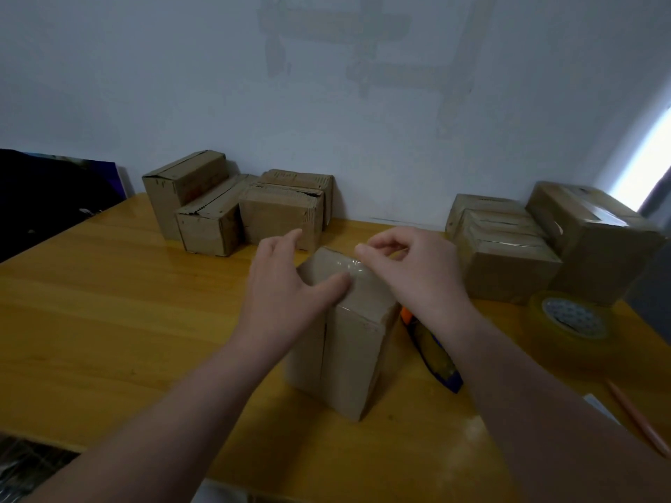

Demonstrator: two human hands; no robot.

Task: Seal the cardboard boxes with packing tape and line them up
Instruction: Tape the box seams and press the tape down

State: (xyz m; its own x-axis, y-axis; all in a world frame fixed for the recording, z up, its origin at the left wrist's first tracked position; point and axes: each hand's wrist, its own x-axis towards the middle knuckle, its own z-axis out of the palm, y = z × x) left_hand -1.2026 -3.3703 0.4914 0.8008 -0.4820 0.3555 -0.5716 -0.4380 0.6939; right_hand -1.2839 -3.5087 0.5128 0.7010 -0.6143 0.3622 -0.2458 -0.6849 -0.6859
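Item, centre of the yellow wooden table [109,321]: one cardboard box [341,350], upright, a strip of clear tape [357,272] along its top; the left hand [287,285] lay over it with fingers loosely extended and thumb pressed flat on the tape, and the right hand [417,270], fingers curled, pinched the strip at the far edge. Far left by the wall stood a cluster of untaped boxes [232,208]; far right, a group of taped boxes [526,245] with the tape roll [570,321] just before them. A blue-and-orange tool [432,353] lay beside the central box.
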